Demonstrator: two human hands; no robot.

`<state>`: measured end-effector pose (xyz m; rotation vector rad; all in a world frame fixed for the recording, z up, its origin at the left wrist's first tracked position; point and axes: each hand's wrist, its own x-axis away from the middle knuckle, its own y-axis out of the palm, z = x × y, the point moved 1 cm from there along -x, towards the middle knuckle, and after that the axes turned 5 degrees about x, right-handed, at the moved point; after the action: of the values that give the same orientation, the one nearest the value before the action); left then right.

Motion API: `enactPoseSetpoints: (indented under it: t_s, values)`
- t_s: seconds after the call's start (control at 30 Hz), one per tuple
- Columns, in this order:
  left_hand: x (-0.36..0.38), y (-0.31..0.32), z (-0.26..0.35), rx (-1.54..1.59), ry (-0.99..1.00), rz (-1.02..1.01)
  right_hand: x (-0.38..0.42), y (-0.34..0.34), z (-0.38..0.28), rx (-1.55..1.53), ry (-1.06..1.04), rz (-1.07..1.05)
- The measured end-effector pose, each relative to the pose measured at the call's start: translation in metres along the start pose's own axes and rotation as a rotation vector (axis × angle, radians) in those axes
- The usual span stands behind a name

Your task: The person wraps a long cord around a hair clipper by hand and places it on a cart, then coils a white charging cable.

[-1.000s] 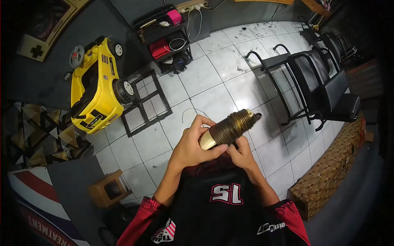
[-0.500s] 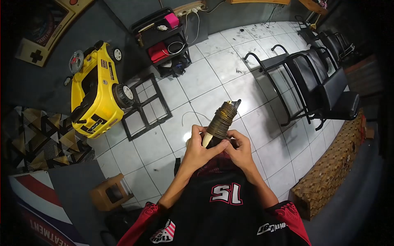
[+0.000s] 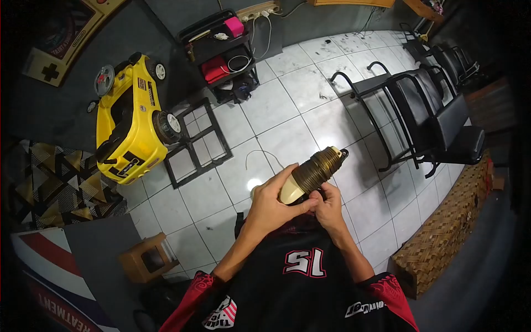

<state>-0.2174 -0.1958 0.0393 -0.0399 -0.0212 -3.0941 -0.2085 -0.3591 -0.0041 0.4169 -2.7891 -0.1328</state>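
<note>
In front of my chest is a tapered cream and dark piece [image 3: 289, 193], with brownish-gold cord [image 3: 316, 171] wound round it in many tight turns. Its far end points up and to the right. My left hand [image 3: 271, 203] grips the cream near end, fingers along the left side and thumb underneath. My right hand [image 3: 328, 209] is closed at the lower right side of the windings, fingertips pinched against it; what lies inside the pinch is hidden. A thin, pale loose strand [image 3: 264, 151] curves out to the left beyond my left hand.
A yellow toy car [image 3: 130, 124] stands at left beside a black metal frame [image 3: 221, 135] on the tiled floor. Behind is a black trolley [image 3: 215, 55]. Black linked chairs [image 3: 420, 105] stand at right, near a woven panel [image 3: 448, 227]. A brown box [image 3: 145, 259] sits lower left.
The cord-wound piece has tilted further to the right, showing more of its cream near end. My left hand has shifted round its left side, and my right hand has turned and moved slightly lower.
</note>
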Motion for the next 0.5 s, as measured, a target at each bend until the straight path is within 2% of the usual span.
enactPoseSetpoints:
  t_s: [0.07,0.13,0.2,0.27,0.4,0.5]
  values:
    - [-0.002,0.002,0.016,-0.362,0.201,-0.028,0.000,0.004,-0.003,-0.030,-0.065,0.010]
    - [-0.003,0.002,0.018,-0.314,0.210,-0.031,-0.002,0.013,-0.017,-0.098,-0.193,0.066]
    - [-0.002,0.002,0.017,-0.264,0.218,-0.035,-0.002,0.014,-0.015,-0.016,-0.178,0.070]
    - [0.001,-0.005,0.007,-0.250,-0.063,-0.093,-0.002,0.009,-0.002,0.193,-0.101,0.069]
    - [0.001,-0.013,0.013,-0.155,-0.150,-0.043,-0.005,0.010,-0.010,0.370,-0.207,-0.028]
    - [-0.007,-0.029,0.016,-0.097,-0.098,0.008,-0.008,0.016,-0.025,0.354,-0.304,0.086]
